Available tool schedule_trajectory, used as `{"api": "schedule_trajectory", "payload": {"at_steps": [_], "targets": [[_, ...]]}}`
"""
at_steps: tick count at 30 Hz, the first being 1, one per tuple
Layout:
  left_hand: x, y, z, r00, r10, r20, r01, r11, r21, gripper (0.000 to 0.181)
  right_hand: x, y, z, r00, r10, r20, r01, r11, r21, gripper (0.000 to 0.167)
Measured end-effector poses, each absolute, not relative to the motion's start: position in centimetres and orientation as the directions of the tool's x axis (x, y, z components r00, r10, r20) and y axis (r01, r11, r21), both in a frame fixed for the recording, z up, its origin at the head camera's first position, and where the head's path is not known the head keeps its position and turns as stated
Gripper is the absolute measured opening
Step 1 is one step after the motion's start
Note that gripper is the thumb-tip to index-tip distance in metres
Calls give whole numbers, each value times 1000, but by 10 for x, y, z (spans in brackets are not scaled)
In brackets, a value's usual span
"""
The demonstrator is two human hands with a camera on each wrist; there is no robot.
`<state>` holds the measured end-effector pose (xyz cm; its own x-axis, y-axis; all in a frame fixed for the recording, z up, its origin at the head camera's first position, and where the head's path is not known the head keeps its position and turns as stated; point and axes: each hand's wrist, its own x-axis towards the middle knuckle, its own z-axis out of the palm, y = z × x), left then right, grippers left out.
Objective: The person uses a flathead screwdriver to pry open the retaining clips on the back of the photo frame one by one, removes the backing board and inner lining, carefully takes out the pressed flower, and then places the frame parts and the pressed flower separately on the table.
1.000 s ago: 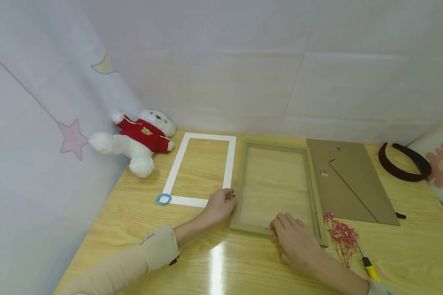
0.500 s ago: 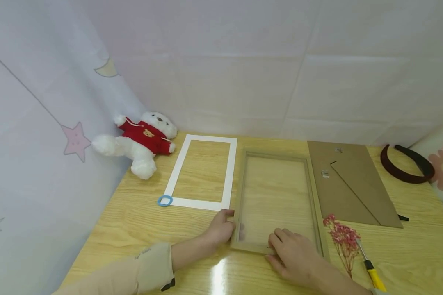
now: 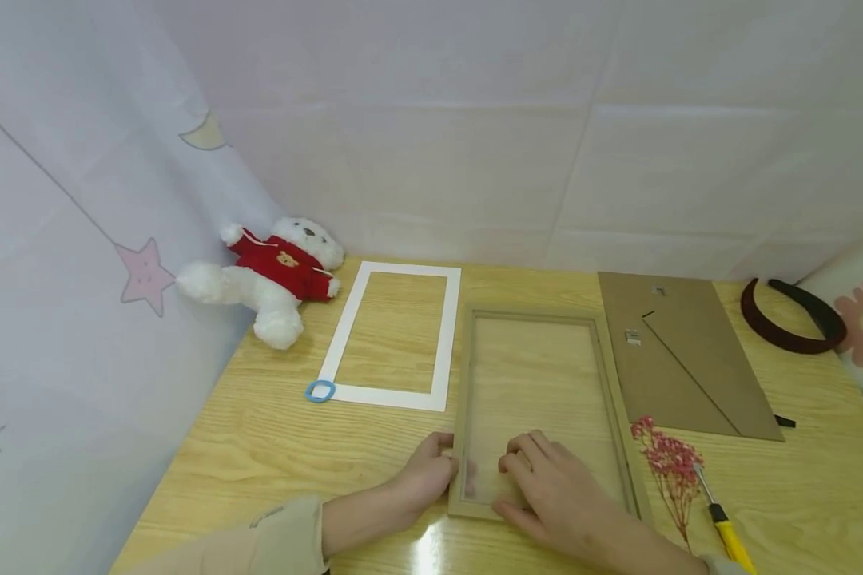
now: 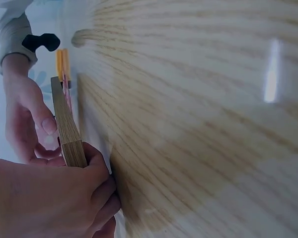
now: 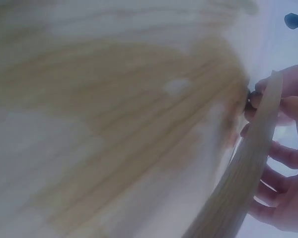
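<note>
A wooden picture frame (image 3: 462, 399) with a clear pane lies in front of me in the head view. My left hand (image 3: 423, 475) holds its left side near the front corner; in the left wrist view, the fingers curl beneath the wooden corner (image 4: 74, 152). Over the front part of the pane is my right hand (image 3: 557, 499), its fingers loosely bent and its thumb near the front rail. The right wrist view shows these fingers (image 5: 283, 154) on the upper side of the wooden edge (image 5: 238, 173), not wrapped round it. Whether they touch the pane is unclear.
A white paper mat (image 3: 443, 343) lies left of the frame, with a blue ring (image 3: 320, 390) on its corner. A teddy bear (image 3: 280, 267) sits behind. Rightward are a backing board (image 3: 690, 359), pink dried flowers (image 3: 667, 455), a yellow-handled screwdriver (image 3: 732, 543) and a headband (image 3: 784, 335).
The picture frame has slid toward me, and my left hand has come nearer along with it. My right hand's fingers have moved off the front rail to over the pane.
</note>
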<state>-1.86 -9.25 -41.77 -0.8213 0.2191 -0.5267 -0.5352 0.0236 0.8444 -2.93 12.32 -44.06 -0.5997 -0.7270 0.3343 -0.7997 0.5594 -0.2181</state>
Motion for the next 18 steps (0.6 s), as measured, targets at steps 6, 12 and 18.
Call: {"api": "schedule_trajectory", "payload": {"at_steps": [6,12,18], "targets": [[-16,-94,-420,-788,261,-558,-588,-47,808,50,-29,112,-439,-563,-747,353,-825,529,-198,41],[-13,-95,-420,-777,280,-564,-607,-93,789,47,-30,104,-431,-527,-781,334,-849,498,-177,44],[-9,-97,-423,-787,315,-530,-588,-126,799,45,-24,102,-432,-372,-830,415,-891,445,91,43]]}}
